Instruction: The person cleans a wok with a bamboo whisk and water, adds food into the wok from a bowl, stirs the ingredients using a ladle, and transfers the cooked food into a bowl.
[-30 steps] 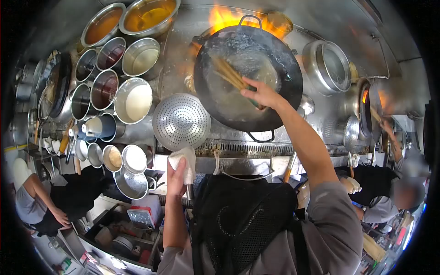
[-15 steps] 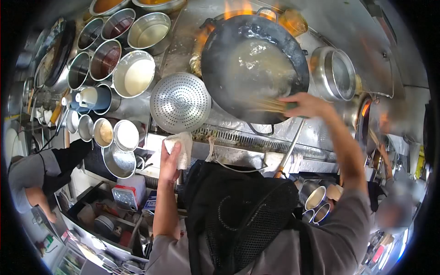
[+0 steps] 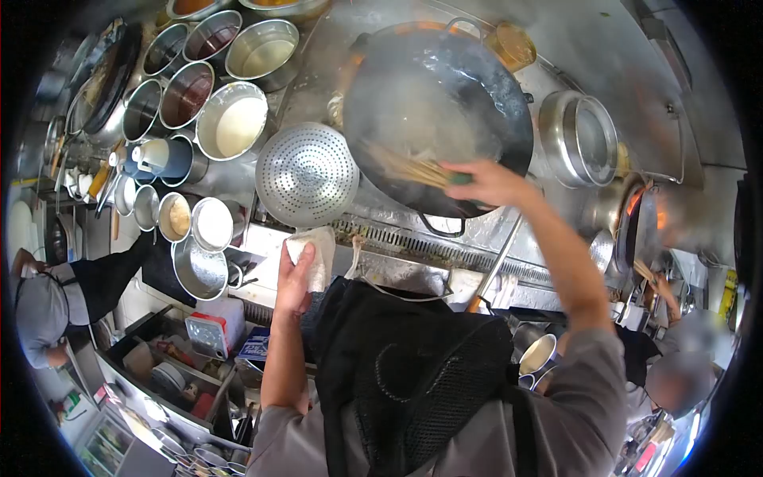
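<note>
My right hand (image 3: 486, 184) is closed round the green-banded grip of a bamboo wok brush (image 3: 425, 172). The brush's splayed bristles are inside the large dark wok (image 3: 509, 131), over its near side, blurred by motion. Steam hangs above the wok and blurs what is in it. A folded white cloth (image 3: 319, 253) is gripped in my left hand (image 3: 294, 278), thumb on top. Just beyond the cloth lies a round perforated strainer (image 3: 307, 175), left of the wok; whether its handle runs under the cloth is hidden.
Metal pots of sauces and liquids (image 3: 238, 126) crowd the left side, with bowls of powders (image 3: 213, 224) nearer. Flames show behind the wok. Steel pans (image 3: 576, 139) stand to its right. A long-handled tool (image 3: 509, 250) leans at the counter edge. Co-workers stand at both sides.
My right hand has swept the brush leftward across the wok. Steam has thickened over the wok, and the flames behind it look lower. My left hand keeps its grip on the cloth.
</note>
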The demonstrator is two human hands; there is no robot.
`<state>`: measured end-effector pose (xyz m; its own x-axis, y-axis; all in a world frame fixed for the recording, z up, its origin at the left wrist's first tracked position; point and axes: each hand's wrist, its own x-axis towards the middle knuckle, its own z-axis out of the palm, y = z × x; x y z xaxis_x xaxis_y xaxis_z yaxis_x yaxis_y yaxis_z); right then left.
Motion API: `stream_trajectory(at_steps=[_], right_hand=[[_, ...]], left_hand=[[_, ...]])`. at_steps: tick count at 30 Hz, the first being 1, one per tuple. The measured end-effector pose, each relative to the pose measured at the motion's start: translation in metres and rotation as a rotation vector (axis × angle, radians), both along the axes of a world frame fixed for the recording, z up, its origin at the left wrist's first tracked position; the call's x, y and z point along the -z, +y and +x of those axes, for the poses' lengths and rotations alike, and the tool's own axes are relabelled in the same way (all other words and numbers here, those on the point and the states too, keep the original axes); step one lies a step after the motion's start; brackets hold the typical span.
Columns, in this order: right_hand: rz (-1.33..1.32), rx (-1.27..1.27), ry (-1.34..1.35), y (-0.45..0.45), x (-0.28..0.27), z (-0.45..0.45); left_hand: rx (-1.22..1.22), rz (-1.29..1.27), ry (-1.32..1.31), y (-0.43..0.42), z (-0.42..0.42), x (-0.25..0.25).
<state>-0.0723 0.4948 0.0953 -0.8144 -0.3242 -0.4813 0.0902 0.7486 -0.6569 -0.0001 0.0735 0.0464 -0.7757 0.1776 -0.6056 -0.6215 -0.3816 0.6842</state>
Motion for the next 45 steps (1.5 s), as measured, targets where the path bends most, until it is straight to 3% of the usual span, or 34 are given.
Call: stream_trajectory(at_steps=[2, 4, 8, 10, 15, 20, 23, 26, 29, 31, 35, 40, 43, 45], right_hand=[[0.072, 0.276, -0.243, -0.062, -0.040, -0.009], [0.056, 0.175, -0.031, -0.050, -0.024, 0.016], [0.177, 0.008, -0.141, 0.005, -0.068, 0.040], [0.341, 0.214, -0.449, 0.010, -0.085, 0.016], [0.380, 0.316, 0.221, -0.041, 0.007, -0.015], [0.331, 0.039, 0.044, 0.043, -0.034, 0.042], [0.531, 0.159, 0.131, 0.070, -0.028, -0.002], [0.419, 0.259, 0.251, -0.006, 0.002, -0.045], [0.448, 0.290, 0.290, -0.055, 0.029, -0.013], [0.431, 0.239, 0.174, -0.049, 0.007, 0.029], [0.746, 0.176, 0.112, 0.033, -0.017, 0.043], [0.471, 0.426, 0.269, -0.024, 0.042, -0.046], [0.416, 0.374, 0.280, -0.059, 0.031, -0.010], [0.609, 0.287, 0.184, -0.055, 0.008, 0.031]], left_hand=[[0.011, 0.012, 0.024, 0.011, -0.001, -0.005], [0.049, 0.036, 0.048, 0.018, -0.002, -0.009], [0.088, 0.039, 0.057, 0.018, 0.000, -0.011], [0.072, 0.032, 0.044, 0.018, -0.002, -0.011], [0.070, 0.027, 0.037, 0.027, -0.004, -0.008], [0.089, 0.052, 0.027, 0.023, -0.005, -0.018], [0.088, 0.008, 0.013, 0.012, -0.003, -0.004], [0.081, 0.002, 0.013, 0.018, -0.007, -0.006], [0.154, -0.009, -0.028, 0.023, -0.010, 0.001], [0.156, 0.022, -0.006, 0.029, -0.010, -0.005], [0.101, 0.020, 0.008, 0.018, -0.009, -0.009], [0.059, 0.012, -0.027, 0.009, -0.008, -0.004], [0.070, 0.025, -0.035, 0.013, -0.011, -0.008], [0.059, 0.042, -0.047, 0.013, -0.011, -0.006]])
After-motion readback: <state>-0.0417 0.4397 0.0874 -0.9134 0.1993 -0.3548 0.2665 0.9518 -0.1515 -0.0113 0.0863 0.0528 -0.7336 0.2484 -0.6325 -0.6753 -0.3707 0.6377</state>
